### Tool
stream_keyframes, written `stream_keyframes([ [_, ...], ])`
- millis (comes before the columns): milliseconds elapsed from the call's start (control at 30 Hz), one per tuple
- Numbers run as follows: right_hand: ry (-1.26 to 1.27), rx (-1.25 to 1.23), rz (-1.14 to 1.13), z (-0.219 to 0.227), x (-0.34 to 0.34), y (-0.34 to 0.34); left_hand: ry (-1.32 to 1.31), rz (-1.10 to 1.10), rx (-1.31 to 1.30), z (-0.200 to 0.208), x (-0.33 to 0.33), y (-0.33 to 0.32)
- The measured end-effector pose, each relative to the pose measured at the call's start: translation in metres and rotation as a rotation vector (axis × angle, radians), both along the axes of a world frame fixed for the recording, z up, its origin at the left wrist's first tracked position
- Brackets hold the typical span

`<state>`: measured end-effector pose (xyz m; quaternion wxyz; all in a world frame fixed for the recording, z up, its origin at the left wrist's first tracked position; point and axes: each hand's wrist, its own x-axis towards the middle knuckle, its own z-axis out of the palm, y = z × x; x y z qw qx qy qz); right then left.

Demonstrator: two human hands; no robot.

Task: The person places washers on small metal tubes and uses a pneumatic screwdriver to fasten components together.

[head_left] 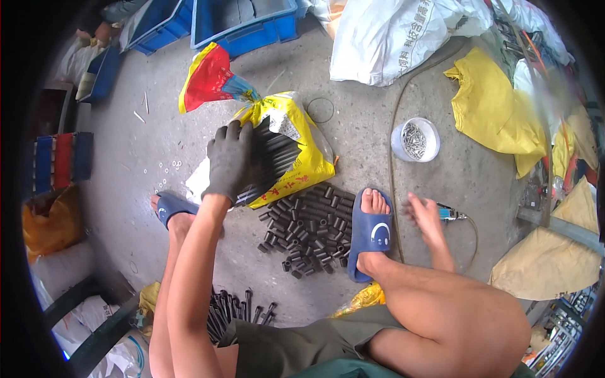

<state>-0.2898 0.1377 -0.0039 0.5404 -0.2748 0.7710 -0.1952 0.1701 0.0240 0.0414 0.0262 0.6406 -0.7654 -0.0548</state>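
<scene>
My left hand [230, 160], in a dark grey glove, lies on the left side of a torn yellow bag [315, 148]. Its fingers curl over the edge beside long black rods [277, 154] packed inside; the fingertips are hidden, so what they grip does not show. Below the bag, short black tubes [305, 230] are heaped on the floor. My bare right hand [425, 220] is to the right of my right sandal, its fingers smeared by motion. Just beyond that hand lies a blue handheld tool [449, 213] joined to a hose.
A white bucket [430, 140] of small metal pieces stands at the right, near a long hose [394, 126]. Blue crates [246, 34] and a white sack [365, 50] line the back. Black bolt-like rods [239, 309] lie by my left leg. A yellow sack [491, 107] is far right.
</scene>
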Motion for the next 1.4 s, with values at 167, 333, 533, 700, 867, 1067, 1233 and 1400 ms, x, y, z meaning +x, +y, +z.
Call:
stream_keyframes([
  [167, 0.029, -0.362, 0.411, -0.026, 0.076, -0.037, 0.072, -0.115, 0.133, -0.022, 0.014, -0.044],
  [333, 0.489, -0.743, 0.769, -0.042, 0.11, -0.041, -0.059, -0.047, 0.144, -0.016, -0.012, -0.049],
  [533, 0.553, -0.748, 0.791, -0.055, 0.111, -0.026, -0.156, -0.057, 0.156, -0.017, -0.006, -0.035],
  [700, 0.6, -0.743, 0.92, -0.048, 0.11, -0.024, -0.084, -0.098, -0.013, -0.029, 0.002, 0.001],
  [867, 0.517, -0.74, 1.123, -0.051, 0.13, -0.023, -0.056, -0.075, 0.009, -0.028, -0.005, 0.0],
  [1067, 0.466, -0.673, 1.113, -0.062, 0.124, -0.03, -0.136, -0.077, 0.091, 0.014, -0.042, -0.005],
  [1233, 0.444, -0.64, 1.091, -0.062, 0.122, -0.029, -0.032, -0.117, 0.048, 0.008, -0.033, 0.006],
  [1400, 0.406, -0.63, 1.118, -0.06, 0.13, -0.034, 0.012, -0.021, 0.075, -0.052, 0.059, 0.018],
])
